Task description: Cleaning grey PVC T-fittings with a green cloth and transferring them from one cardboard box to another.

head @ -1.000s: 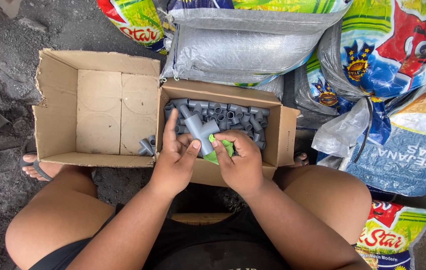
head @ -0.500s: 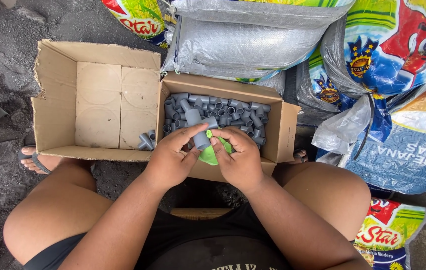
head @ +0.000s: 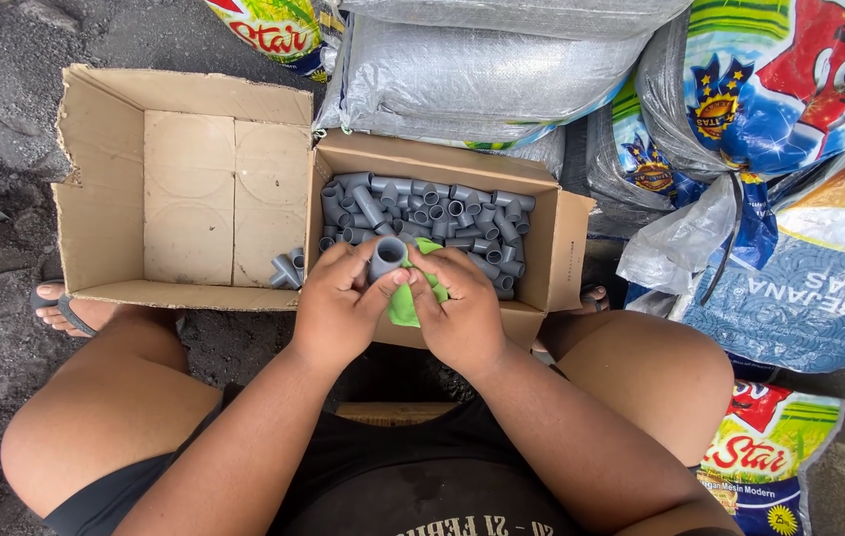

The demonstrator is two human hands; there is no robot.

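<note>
Grey pipe fitting [head: 387, 257] held upright over the near edge of the smaller cardboard box [head: 542, 189], open end facing up. Gripped from the left by the left hand [head: 335, 308], fingers curled around it. Pressed from the right by the right hand [head: 460, 310], clenched on a green cloth [head: 405, 304] that touches the fitting. Just behind, a heap of grey fittings [head: 442, 223] filling that box. Beside it on the left, a larger open box [head: 105, 179] with a few fittings [head: 288, 268] in its corner. Woven sacks [head: 492, 69] behind.
</note>
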